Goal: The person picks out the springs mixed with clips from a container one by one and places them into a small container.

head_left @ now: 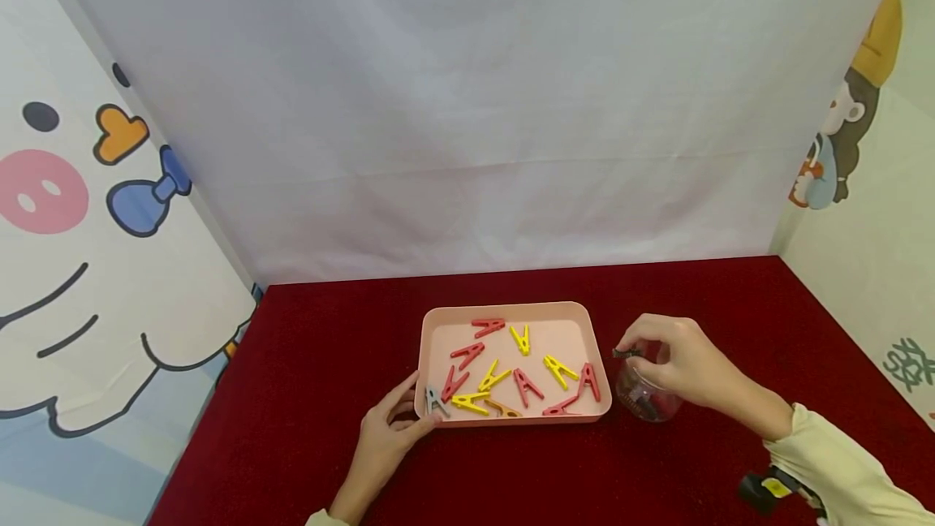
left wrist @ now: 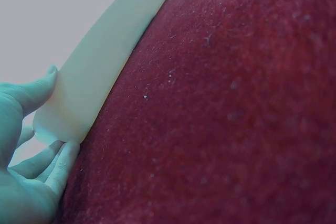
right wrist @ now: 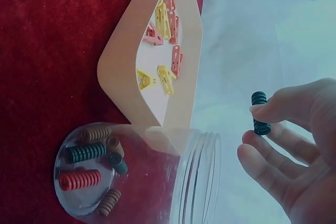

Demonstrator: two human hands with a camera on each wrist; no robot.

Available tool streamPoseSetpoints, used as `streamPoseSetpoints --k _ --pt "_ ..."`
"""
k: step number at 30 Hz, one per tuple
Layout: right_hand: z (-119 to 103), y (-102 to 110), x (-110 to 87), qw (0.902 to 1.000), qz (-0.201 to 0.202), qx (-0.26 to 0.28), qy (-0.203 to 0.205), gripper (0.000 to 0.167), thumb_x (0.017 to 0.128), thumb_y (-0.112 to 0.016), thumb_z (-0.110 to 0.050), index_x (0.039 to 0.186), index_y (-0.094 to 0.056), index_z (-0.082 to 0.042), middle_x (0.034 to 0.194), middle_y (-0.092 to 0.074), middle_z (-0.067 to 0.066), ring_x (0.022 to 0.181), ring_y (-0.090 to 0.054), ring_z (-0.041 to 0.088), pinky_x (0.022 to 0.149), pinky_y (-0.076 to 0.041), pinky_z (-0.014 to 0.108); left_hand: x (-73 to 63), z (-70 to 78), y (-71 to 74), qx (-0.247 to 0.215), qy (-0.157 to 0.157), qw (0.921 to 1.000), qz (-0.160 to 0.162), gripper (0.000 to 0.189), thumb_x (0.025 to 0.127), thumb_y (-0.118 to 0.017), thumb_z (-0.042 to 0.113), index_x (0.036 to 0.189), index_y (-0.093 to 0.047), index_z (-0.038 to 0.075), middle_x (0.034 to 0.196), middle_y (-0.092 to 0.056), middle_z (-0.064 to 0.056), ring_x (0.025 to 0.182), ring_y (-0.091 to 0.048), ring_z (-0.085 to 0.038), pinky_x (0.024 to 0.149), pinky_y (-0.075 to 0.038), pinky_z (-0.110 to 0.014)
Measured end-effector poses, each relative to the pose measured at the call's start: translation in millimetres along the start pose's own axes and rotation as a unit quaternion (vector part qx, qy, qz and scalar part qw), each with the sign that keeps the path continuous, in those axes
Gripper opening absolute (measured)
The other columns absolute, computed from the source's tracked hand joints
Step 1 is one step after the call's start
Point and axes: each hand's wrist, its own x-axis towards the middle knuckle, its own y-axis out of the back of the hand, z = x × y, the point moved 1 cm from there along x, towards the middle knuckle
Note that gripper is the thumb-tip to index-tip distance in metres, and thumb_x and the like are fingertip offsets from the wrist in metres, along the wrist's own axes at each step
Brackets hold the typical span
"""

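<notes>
A pink tray (head_left: 449, 331) holds several plastic clothespins, red (head_left: 526, 386), yellow (head_left: 560, 372), orange (head_left: 502, 408) and grey (head_left: 436, 403). My left hand (head_left: 387, 433) grips the tray's near left corner, thumb at the rim and fingers against the outer side. Thumb and fingers of my right hand (head_left: 679, 360) pinch a dark green coil spring (right wrist: 260, 114) just above the mouth of a clear jar (right wrist: 202, 182). Inside that jar, toward its bottom, lie a red spring (right wrist: 80, 180), a green spring (right wrist: 85, 152) and several brown and green ones.
Dark red cloth (head_left: 307, 396) covers the table. The jar stands close by the tray's right end. A white curtain (head_left: 475, 104) hangs behind the table, with printed cartoon panels (head_left: 95, 266) at both sides.
</notes>
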Motion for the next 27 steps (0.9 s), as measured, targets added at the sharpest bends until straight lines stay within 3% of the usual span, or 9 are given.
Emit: streamPoseSetpoints --k 14,27 --pt "7.8 7.6 -6.5 0.9994 0.023 -0.009 0.025 0.033 0.067 -0.074 0.013 0.084 -0.068 -0.015 0.084 -0.064 -0.007 0.067 -0.052 0.002 0.048 -0.046 0.022 0.8 -0.4 0.3 0.007 0.019 0.9998 -0.004 0.07 0.073 -0.083 0.023 0.136 -0.053 0.016 0.113 -0.061 -0.01 0.097 -0.06 -0.021 0.073 -0.053 -0.024" --pt "14.5 12.2 -13.4 0.9992 0.029 -0.028 0.004 0.034 0.066 -0.076 0.013 0.084 -0.069 -0.014 0.086 -0.066 -0.004 0.063 -0.051 0.006 0.048 -0.045 0.022 1.7 -2.4 -0.6 0.01 0.029 0.9995 0.001 0.071 0.072 -0.084 0.023 0.136 -0.053 0.019 0.114 -0.06 -0.008 0.097 -0.059 -0.019 0.073 -0.053 -0.024"
